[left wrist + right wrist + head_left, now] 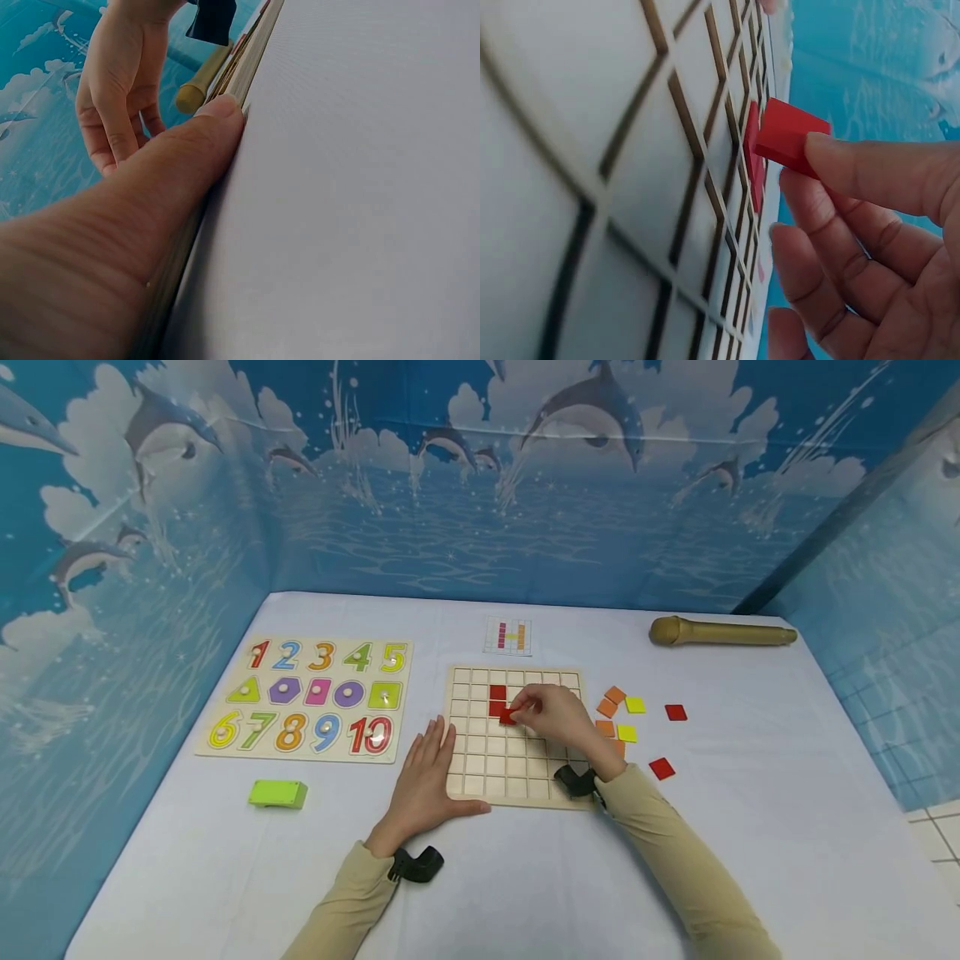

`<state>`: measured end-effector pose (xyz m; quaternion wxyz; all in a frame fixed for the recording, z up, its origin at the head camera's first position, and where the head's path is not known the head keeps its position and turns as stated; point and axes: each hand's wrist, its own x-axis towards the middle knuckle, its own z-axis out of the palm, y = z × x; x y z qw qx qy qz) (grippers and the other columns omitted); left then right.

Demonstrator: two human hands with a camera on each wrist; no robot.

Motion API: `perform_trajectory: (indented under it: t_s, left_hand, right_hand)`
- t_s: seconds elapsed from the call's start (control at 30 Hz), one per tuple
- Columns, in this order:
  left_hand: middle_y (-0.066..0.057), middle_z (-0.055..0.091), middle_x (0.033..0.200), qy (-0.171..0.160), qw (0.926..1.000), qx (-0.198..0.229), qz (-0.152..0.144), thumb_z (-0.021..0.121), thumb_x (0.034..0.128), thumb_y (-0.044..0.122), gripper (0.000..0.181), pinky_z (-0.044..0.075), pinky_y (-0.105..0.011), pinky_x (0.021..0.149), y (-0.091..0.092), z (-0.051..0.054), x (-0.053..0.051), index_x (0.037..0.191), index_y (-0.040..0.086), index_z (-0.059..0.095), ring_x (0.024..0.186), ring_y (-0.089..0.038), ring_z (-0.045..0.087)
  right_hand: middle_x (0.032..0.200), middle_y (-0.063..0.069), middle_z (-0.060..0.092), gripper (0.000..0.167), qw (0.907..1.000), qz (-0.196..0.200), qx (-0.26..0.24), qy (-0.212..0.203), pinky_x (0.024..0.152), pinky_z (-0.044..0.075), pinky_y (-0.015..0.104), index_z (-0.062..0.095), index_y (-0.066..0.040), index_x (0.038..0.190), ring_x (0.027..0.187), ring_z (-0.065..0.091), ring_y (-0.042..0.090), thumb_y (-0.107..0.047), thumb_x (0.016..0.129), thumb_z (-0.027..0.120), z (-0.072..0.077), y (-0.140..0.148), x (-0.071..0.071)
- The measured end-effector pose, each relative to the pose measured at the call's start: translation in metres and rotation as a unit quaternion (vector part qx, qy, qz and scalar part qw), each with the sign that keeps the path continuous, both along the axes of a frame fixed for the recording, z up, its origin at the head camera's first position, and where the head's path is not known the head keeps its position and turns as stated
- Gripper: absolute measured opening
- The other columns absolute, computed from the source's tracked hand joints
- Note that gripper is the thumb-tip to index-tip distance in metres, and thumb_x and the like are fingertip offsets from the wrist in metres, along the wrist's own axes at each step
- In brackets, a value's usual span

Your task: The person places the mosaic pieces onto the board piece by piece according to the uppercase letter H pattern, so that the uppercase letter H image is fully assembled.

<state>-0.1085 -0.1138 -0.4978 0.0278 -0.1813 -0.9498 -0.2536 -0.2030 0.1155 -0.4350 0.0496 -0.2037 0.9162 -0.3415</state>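
A wooden grid board (472,765) lies on the white table, with two red square tiles (498,692) set one below the other in its upper part. Between thumb and fingers, my right hand (557,717) pinches another red tile (791,135), tilted just over the board below those two. In the right wrist view the other fingers curl loosely under it. My left hand (426,777) rests along the board's lower left corner, fingers straight and thumb spread. The left wrist view shows that thumb (180,157) against the board's edge.
Right of the board lie several orange tiles (607,707), yellow tiles (627,733) and two red tiles (676,712). A pattern card (507,636) sits behind it. A number puzzle (303,702) and a green block (277,794) are left; a brown microphone-shaped object (722,632) lies back right.
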Motion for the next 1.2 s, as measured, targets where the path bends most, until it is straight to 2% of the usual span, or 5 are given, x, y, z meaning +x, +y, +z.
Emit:
perform_trajectory:
  t_s: [0.17, 0.7, 0.83, 1.07, 1.2]
  left_hand:
    - [-0.021, 0.011, 0.155, 0.0, 1.0, 0.001, 0.0, 0.076, 0.0649, 0.064, 0.122, 0.005, -0.042, 0.114, 0.0, 0.0, 0.0, 0.148, -0.005, 0.019, 0.143, -0.029, 0.005]
    - [-0.019, 0.008, 0.156, -0.008, 1.0, -0.002, 0.001, 0.075, 0.0647, 0.065, 0.123, 0.003, -0.04, 0.114, -0.001, 0.0, 0.0, 0.149, -0.003, 0.017, 0.143, -0.027, 0.003]
    - [-0.02, 0.008, 0.156, -0.007, 1.0, -0.003, 0.001, 0.075, 0.065, 0.065, 0.122, 0.003, -0.04, 0.114, -0.001, 0.0, 0.0, 0.149, -0.003, 0.018, 0.143, -0.027, 0.003]
    - [-0.02, 0.007, 0.156, -0.012, 0.9999, -0.007, 0.002, 0.074, 0.0649, 0.066, 0.123, 0.003, -0.039, 0.114, -0.001, -0.001, 0.0, 0.149, -0.003, 0.017, 0.143, -0.025, 0.002]
    - [-0.02, 0.007, 0.156, -0.011, 0.9999, -0.008, 0.0, 0.074, 0.065, 0.066, 0.122, 0.003, -0.039, 0.114, -0.001, 0.0, 0.0, 0.149, -0.003, 0.017, 0.143, -0.026, 0.002]
  right_hand:
    - [0.074, -0.004, 0.062, 0.005, 0.9998, 0.016, 0.011, 0.005, 0.056, 0.042, 0.029, 0.069, -0.009, 0.084, 0.061, 0.051, 0.012, -0.013, 0.084, 0.072, -0.002, -0.009, 0.002]
    - [0.073, -0.005, 0.06, 0.005, 0.9994, -0.002, 0.033, -0.002, 0.057, 0.043, 0.028, 0.068, -0.013, 0.084, 0.063, 0.053, 0.011, -0.016, 0.086, 0.071, -0.008, -0.021, -0.003]
    - [0.072, -0.006, 0.06, 0.005, 0.9991, 0.001, 0.042, 0.0, 0.057, 0.043, 0.029, 0.069, -0.013, 0.082, 0.063, 0.053, 0.011, -0.017, 0.085, 0.072, -0.009, -0.02, -0.002]
    - [0.069, -0.005, 0.06, 0.006, 0.9993, 0.009, 0.036, 0.0, 0.06, 0.044, 0.029, 0.069, -0.011, 0.078, 0.063, 0.053, 0.012, -0.009, 0.083, 0.069, -0.011, -0.02, -0.002]
    - [0.07, -0.005, 0.06, 0.005, 0.9991, 0.008, 0.042, -0.006, 0.06, 0.044, 0.029, 0.069, -0.012, 0.079, 0.063, 0.054, 0.011, -0.013, 0.083, 0.072, -0.011, -0.02, -0.001]
